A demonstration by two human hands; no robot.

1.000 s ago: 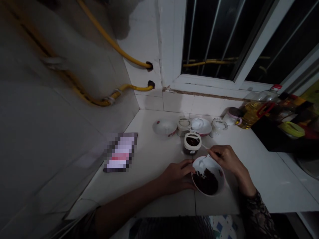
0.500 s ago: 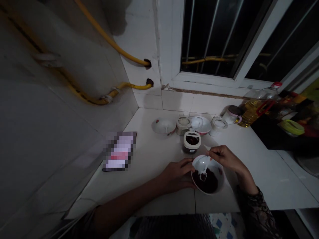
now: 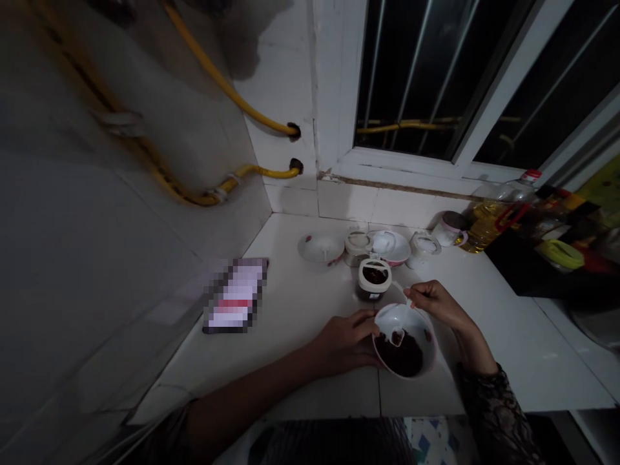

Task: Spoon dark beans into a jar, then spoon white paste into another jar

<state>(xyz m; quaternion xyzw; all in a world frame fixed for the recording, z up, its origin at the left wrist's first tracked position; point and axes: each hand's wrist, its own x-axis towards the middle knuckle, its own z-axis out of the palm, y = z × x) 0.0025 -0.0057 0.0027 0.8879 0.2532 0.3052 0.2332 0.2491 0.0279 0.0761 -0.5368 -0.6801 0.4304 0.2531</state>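
Note:
A white bowl [image 3: 427,326] holding dark reddish-brown stuff [image 3: 404,356] is tilted toward me at the counter's front. My left hand [image 3: 346,339] grips its left rim, thumb side up, with fingers closed round the edge. Between the thumb and fingers of my right hand [image 3: 436,303] is the handle of a small white spoon [image 3: 398,336]. The spoon's square scoop is inside the bowl, over the dark stuff, with a little of it in the scoop. Just behind the bowl stands a seasoning jar [image 3: 374,278] with similar dark contents, its lid raised.
Behind the jar are a shallow bowl [image 3: 320,248], another bowl [image 3: 400,247] and two seasoning jars [image 3: 357,244]. Along the back right stand a lidded mug [image 3: 448,229], an oil bottle [image 3: 484,219] and a green-lidded container [image 3: 562,254]. A blurred phone-like object [image 3: 236,296] lies at left.
My right hand has shifted the spoon slightly, and its scoop sits a little higher and further right in the bowl. My left hand keeps its grip. The view has tilted slightly.

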